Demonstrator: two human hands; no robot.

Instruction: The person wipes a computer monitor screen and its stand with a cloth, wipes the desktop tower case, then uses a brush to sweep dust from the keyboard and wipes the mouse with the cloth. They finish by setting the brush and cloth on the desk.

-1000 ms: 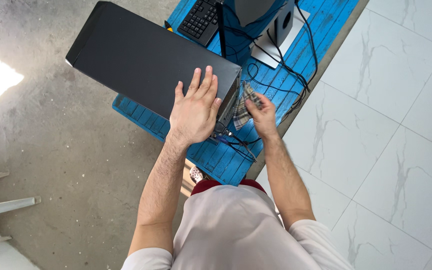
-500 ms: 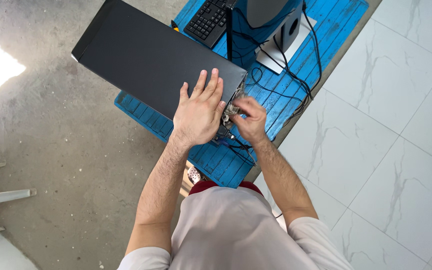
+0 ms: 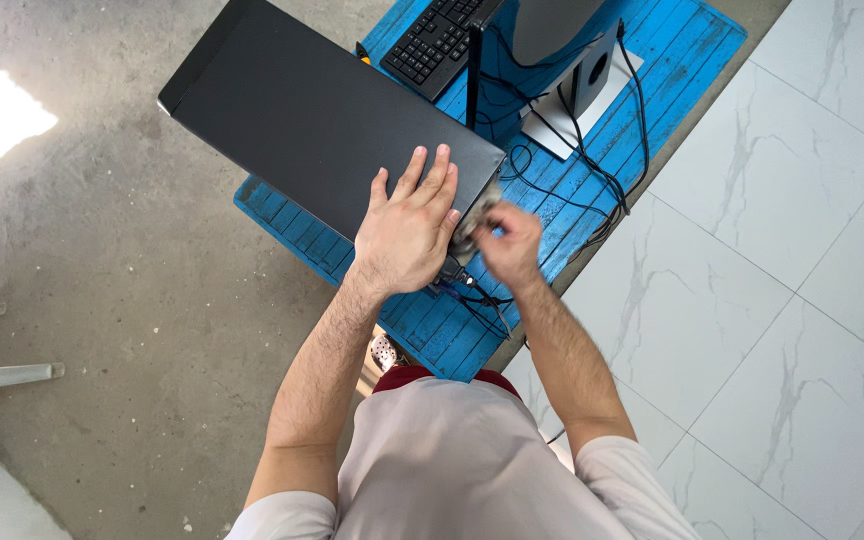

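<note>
A black computer tower (image 3: pixel 312 115) lies on its side across a blue wooden table (image 3: pixel 452 330). My left hand (image 3: pixel 407 230) rests flat, fingers spread, on the tower's upper panel near its rear end. My right hand (image 3: pixel 510 245) is closed on a grey checked cloth (image 3: pixel 474 222), pressed against the tower's rear face. The hand is motion-blurred. Most of the cloth is hidden between the hand and the case.
A black keyboard (image 3: pixel 437 40) and a monitor on a grey stand (image 3: pixel 577 95) sit at the table's far end. Black cables (image 3: pixel 592 180) trail over the table by my right hand. Grey concrete floor lies left, white marble tiles right.
My right hand brought the cloth from hanging beside the tower in against its rear face and is rubbing there. The left hand has stayed flat on the panel.
</note>
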